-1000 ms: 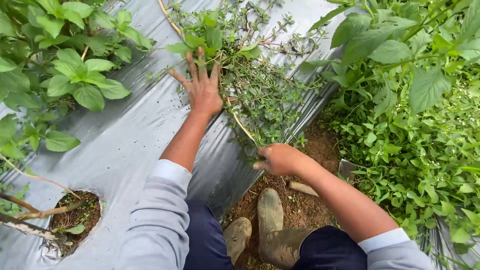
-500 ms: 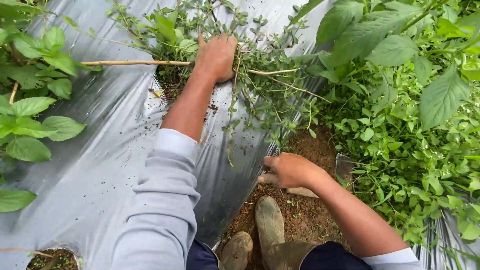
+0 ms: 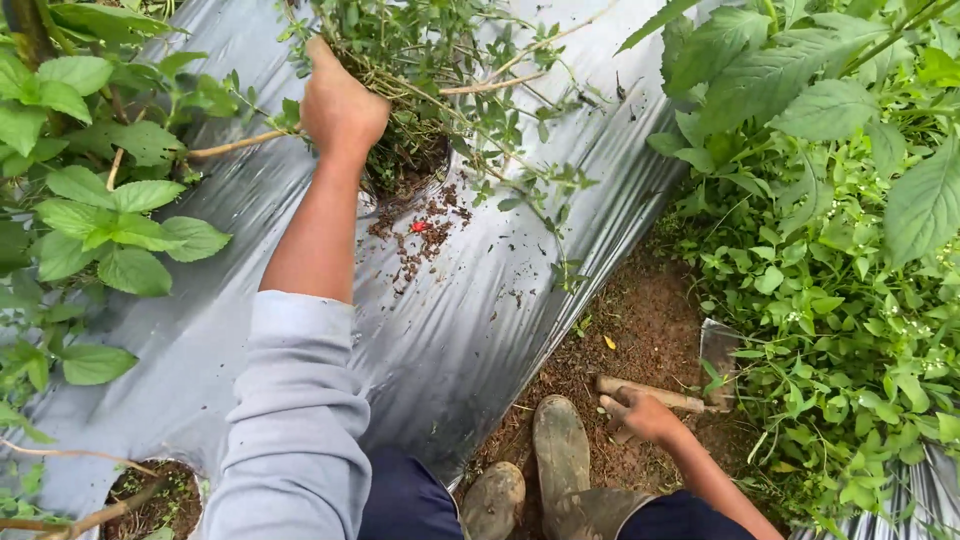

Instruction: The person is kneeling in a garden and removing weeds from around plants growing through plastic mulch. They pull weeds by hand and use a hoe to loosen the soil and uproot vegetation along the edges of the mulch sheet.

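Weeds point(image 3: 420, 60) in L hand point(image 3: 340, 105), R hand point(image 3: 640, 412) on hoe point(image 3: 700, 385)

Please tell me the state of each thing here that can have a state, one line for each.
left hand: closed around weed stems
weed clump: gripped, at the planting hole
right hand: closed on the wooden handle
hoe: lying on the soil path
plastic mulch sheet: spread flat, scattered with soil crumbs

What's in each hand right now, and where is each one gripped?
Left hand grips a clump of weeds near the base, at the planting hole. Right hand holds a hoe by its wooden handle.
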